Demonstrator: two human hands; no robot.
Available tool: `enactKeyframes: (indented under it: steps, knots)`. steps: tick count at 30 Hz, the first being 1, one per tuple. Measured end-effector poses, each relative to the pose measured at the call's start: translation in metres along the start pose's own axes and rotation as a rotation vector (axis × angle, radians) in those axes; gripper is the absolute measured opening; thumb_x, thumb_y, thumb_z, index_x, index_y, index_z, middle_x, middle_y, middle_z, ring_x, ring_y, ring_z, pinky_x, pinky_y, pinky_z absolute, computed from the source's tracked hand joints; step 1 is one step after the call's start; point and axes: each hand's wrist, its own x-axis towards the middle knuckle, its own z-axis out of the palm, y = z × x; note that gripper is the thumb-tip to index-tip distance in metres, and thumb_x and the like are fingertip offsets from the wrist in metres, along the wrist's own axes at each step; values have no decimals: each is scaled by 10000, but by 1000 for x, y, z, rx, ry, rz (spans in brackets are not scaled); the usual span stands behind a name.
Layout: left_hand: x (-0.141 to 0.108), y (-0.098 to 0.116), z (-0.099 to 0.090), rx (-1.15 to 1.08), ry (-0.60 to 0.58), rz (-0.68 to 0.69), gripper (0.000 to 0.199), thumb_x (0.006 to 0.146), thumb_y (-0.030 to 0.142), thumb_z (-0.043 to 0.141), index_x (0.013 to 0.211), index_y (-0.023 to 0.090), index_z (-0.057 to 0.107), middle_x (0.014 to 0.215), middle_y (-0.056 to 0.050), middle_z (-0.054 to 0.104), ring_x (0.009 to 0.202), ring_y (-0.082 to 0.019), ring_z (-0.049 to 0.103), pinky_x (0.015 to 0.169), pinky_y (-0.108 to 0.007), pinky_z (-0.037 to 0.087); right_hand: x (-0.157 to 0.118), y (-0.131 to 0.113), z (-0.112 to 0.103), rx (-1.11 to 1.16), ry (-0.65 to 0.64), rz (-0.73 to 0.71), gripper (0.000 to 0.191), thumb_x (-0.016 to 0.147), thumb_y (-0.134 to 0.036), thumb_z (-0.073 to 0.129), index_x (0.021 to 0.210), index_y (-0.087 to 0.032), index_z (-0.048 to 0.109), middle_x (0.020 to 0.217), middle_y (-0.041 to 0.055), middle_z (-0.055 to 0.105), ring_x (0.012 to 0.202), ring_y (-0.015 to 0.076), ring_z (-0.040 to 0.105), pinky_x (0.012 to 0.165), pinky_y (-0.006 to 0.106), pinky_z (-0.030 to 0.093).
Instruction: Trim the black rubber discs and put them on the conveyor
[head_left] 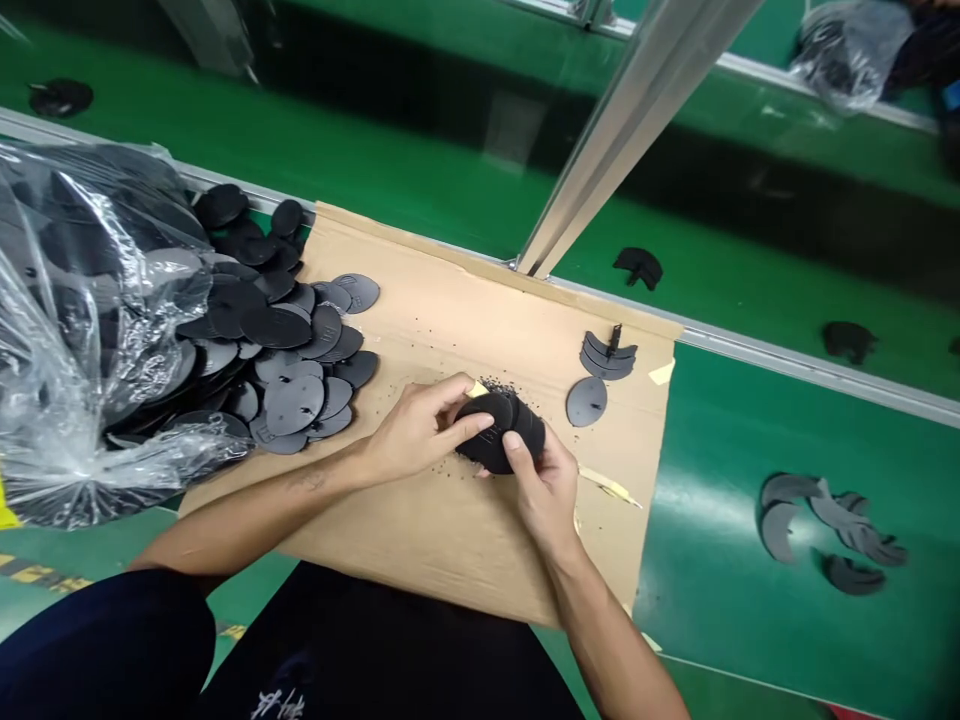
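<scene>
My left hand (420, 428) pinches the left edge of a flat black oval piece (486, 432) with raised marks on its face, thumb on top. My right hand (549, 488) grips further dark pieces (531, 430) that overlap its right side, the thumb pressing near the join. Both hands are close together over the cardboard sheet (420, 545). Small black crumbs (504, 386) lie around the pieces. Whether the held pieces are joined or just stacked, I cannot tell.
On the left, a clear plastic bag (82, 400) spills a heap of black ovals (289, 390). To the right lie a single oval (586, 401), crescent pieces (609, 357) and a thin yellow-wrapped tool (611, 487). More crescents (825, 520) rest on the green table. A metal post (600, 150) rises behind the cardboard.
</scene>
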Motion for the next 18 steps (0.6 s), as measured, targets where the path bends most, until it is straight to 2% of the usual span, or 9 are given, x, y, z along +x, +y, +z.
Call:
enactKeyframes:
  steps: [3, 7, 11, 18]
  knots:
    - [-1, -1, 4, 131, 79, 83, 277, 991, 441, 598, 924, 175, 636, 590, 79, 469, 499, -64, 418, 513, -174, 365, 0, 3, 0, 1, -21, -3, 352, 876, -555, 728, 997, -226, 695, 808, 6, 685, 647, 170, 666, 584, 313, 616]
    - [-3, 0, 6, 208, 117, 197, 263, 1013, 410, 566, 995, 164, 659, 583, 77, 484, 488, -65, 427, 511, -171, 373, 1, 7, 0, -10, -5, -2, 331, 858, -529, 753, 969, -226, 680, 794, -11, 647, 670, 153, 627, 603, 292, 597]
    - [-4, -1, 7, 233, 179, 232, 249, 1015, 392, 578, 1016, 159, 665, 570, 86, 473, 473, -55, 422, 503, -161, 368, 1, 6, -2, -70, 53, -46, 326, 848, -513, 766, 933, -214, 670, 764, -22, 608, 673, 127, 560, 594, 242, 527]
    - [-4, -2, 7, 261, 183, 298, 255, 1025, 375, 581, 1070, 147, 686, 601, 67, 547, 482, -51, 462, 511, -157, 411, 1, 6, -2, -136, 72, -81, 326, 861, -521, 742, 917, -210, 660, 752, -20, 592, 662, 122, 524, 578, 224, 486]
